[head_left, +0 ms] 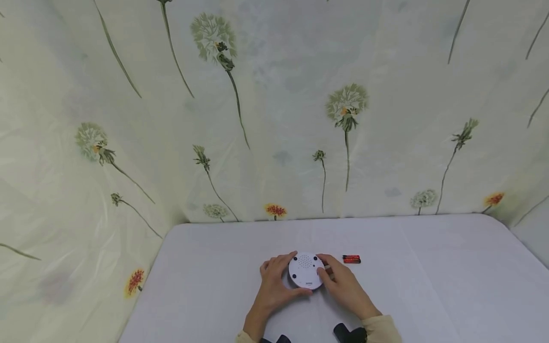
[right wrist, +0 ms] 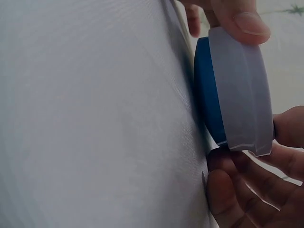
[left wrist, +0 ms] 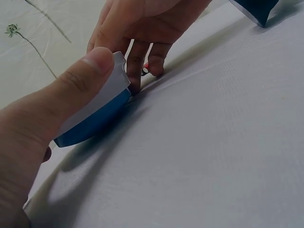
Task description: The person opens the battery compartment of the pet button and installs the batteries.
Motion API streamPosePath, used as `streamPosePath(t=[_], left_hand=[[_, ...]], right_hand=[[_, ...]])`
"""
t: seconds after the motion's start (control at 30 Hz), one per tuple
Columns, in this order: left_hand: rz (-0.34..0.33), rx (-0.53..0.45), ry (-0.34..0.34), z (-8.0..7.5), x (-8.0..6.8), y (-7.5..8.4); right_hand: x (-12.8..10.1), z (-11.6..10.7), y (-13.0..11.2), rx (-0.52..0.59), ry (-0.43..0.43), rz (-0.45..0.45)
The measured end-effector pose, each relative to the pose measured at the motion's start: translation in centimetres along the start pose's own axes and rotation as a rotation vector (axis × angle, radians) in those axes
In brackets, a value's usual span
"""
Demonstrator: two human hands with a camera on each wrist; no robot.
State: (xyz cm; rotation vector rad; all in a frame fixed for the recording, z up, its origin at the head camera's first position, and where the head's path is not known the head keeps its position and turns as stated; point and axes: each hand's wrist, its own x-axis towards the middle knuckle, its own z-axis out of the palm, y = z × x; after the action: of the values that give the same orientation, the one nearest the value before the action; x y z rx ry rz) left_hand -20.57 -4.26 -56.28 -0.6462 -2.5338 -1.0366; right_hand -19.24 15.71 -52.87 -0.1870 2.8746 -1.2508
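From my distant seat I watch a person's 2 bare hands at work on a white disc (head_left: 306,278), which sits between them over the bench (head_left: 206,276); I take that disc as my landmark. Its white face is turned up, with a cluster of small holes (head_left: 305,260) near its far edge and 3 large dark dots showing around them. From the right wrist I see its blue underside (right wrist: 208,90) turned toward the bench cloth; I cannot tell whether it touches.

The left hand (head_left: 274,283) is curved around the disc's left side, a fingertip on the far left edge and the thumb along the near edge, so it has the disc gripped. The right hand (head_left: 343,286) is at the disc's right side with fingers bent and little spread, index fingertip at the far right edge and thumb pressed on the face near the rim, so it pinches the disc there.

To the right of the disc, just past the right hand, 2 red-and-black batteries (head_left: 351,260) lie side by side. Well behind the disc hangs a flower-printed curtain (head_left: 279,119). Nearer me than the disc, to its right, I see a beige sleeve (head_left: 381,328) and a black wrist device (head_left: 349,335).
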Motion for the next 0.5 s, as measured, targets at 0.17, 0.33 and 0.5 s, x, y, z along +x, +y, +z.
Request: streamPosePath(t=[0.17, 0.33, 0.5], left_hand=[[-0.018, 0.016, -0.005, 0.0, 0.6, -0.2], [-0.011, 0.031, -0.009, -0.1, 0.4, -0.3], [0.02, 0.033, -0.006, -0.1, 0.0, -0.1]], right_hand=[[0.3, -0.5, -0.7, -0.157, 0.113, -0.117], [-0.3, -0.6, -1.7, -0.25, 0.166, -0.283], [-1.1, -0.6, -2.2, -0.35, 0.138, -0.355]])
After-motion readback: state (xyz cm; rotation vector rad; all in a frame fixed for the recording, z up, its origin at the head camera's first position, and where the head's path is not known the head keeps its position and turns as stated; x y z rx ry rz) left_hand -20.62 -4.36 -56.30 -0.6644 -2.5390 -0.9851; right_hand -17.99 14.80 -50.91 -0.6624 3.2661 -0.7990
